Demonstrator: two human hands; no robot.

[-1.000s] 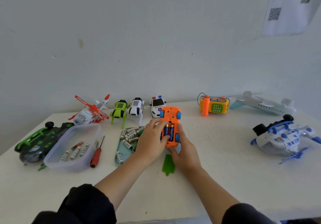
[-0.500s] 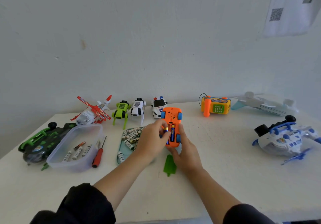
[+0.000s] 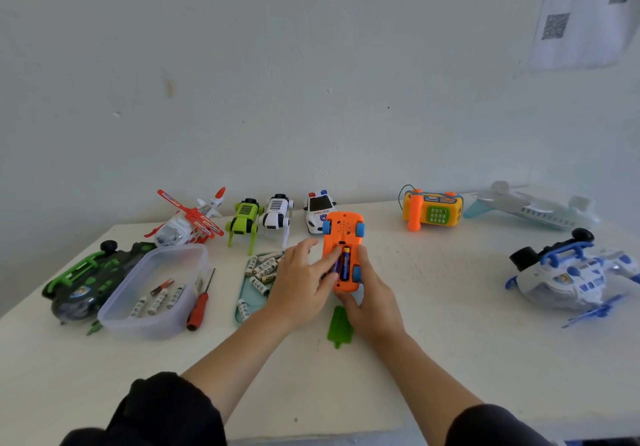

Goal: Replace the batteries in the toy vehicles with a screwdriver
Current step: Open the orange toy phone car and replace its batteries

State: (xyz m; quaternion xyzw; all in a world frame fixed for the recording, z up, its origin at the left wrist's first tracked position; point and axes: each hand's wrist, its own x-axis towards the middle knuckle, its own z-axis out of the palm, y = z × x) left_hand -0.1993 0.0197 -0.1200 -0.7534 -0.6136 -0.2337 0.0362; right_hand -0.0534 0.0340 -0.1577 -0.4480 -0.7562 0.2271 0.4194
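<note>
Batteries first: the blue battery [image 3: 344,267] sits in the open bay on the belly of the orange toy car [image 3: 343,238], which is flipped wheels-up around the middle of the table [image 3: 450,307], a bit toward the back edge. My left hand [image 3: 304,281] has its fingers stretched over the bay, pressing on a cell there; they cover it, so I can't tell if it's fully seated. My right hand [image 3: 372,295] cups the near end of the car, thumb up along the side by the blue wheel, holding it steady.

Handling-wise the car looks like light, hard, hollow plastic, so it'll probably skate on the tabletop if pushed one-handed. Best to hold the body by the flanks, not the wheels, since those would roll. The cells are smooth little cylinders and likely slippery, so press on the middle and let the spring end give.

The green cover [image 3: 340,326] lies flat just in front of the car toward the near edge. It's thin and probably flexes, so I'd pick it up by the edges. The red screwdriver [image 3: 200,303] is off toward the left, beside the clear tub [image 3: 156,290].
</note>
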